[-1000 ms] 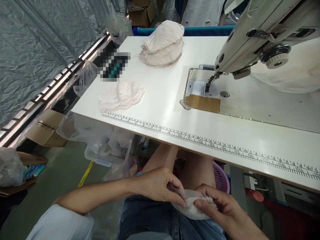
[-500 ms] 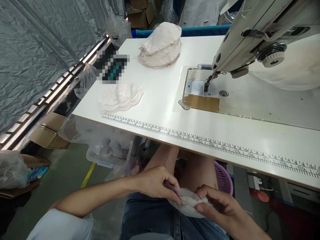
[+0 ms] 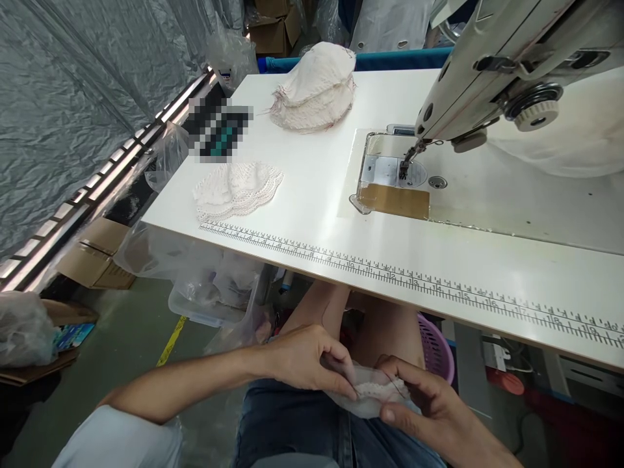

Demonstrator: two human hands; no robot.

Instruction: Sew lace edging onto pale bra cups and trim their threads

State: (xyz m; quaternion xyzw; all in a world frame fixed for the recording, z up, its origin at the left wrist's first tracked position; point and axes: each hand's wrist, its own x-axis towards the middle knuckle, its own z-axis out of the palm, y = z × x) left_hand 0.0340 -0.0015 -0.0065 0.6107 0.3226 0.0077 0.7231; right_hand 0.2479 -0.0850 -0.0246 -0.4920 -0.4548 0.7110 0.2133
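Observation:
Over my lap, between both hands, is a sheer white fabric piece (image 3: 364,404) with a gathered, lacy band along its middle. My left hand (image 3: 316,364) pinches its left end between thumb and fingers. At the other end, my right hand (image 3: 422,400) grips the edge, thumb below and fingers above. A thin dark thread shows near the right fingertips. On the table above lies a white lace piece (image 3: 236,188), and farther back a stack of off-white cup-shaped fabric pieces (image 3: 316,88) with loose reddish threads at the edges.
A sewing machine (image 3: 492,71) stands at the right of the white table (image 3: 307,169), whose front edge carries a printed ruler (image 3: 351,263). Under the table are a clear plastic bin (image 3: 214,302) and a purple basket (image 3: 436,348). Cardboard boxes (image 3: 97,253) sit at the left.
My right hand has shifted slightly and its fingers have moved a little left along the fabric. The fabric is tilted slightly differently. Both hands keep hold of it.

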